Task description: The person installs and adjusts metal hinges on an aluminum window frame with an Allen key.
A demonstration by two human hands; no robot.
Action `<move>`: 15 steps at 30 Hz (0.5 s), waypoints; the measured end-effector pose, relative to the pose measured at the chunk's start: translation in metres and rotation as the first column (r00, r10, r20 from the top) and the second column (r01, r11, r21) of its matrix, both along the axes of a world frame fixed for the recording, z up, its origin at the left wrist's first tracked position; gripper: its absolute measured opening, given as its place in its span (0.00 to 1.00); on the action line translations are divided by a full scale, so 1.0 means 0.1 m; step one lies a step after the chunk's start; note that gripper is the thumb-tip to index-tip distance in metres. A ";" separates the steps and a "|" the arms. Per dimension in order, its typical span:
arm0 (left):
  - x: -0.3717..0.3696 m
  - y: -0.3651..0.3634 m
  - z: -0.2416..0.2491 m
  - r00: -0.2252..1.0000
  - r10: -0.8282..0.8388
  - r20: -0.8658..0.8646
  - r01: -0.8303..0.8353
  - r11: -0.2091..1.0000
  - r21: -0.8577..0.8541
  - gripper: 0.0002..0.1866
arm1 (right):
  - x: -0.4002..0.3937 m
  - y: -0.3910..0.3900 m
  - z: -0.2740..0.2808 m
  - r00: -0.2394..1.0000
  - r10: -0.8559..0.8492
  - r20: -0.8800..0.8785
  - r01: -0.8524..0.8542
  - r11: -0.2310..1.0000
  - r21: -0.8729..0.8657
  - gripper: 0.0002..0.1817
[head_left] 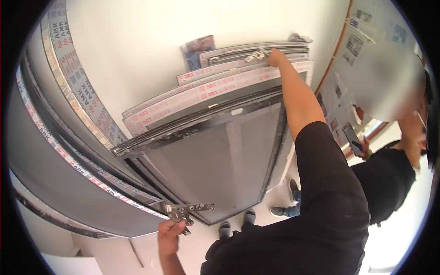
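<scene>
In my left hand [168,233], low in the view, is a metal window hinge [190,211] with a flat, drilled arm and folded links. The fingers and thumb are closed round its lower part. My right arm reaches far up to the stacked frames. There my right hand [276,57] is closed at a small, silvery metal fitting [257,55] over the top edges of the rear frames [256,47]; its exact shape is too small to make out. In front of these leans a dark-edged screen frame [215,160], its panel grey.
Taped frames [73,73] and a curved-looking dark panel [82,183] stand on the left. On the right, another person [389,178] in black holds a phone [352,139]. A picture packet [198,51] stands behind the stack, against the wall.
</scene>
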State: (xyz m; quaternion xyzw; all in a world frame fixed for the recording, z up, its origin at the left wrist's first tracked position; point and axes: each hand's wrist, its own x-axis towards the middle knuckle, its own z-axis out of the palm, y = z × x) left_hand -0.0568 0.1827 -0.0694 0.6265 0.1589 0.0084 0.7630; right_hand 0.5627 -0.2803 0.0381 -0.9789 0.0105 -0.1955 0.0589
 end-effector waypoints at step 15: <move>4.06 -1.40 2.05 0.820 -0.516 0.247 0.402 0.827 0.394 0.15 | -2.25 -0.34 0.56 0.791 0.000 0.612 -0.463 0.654 0.598 0.18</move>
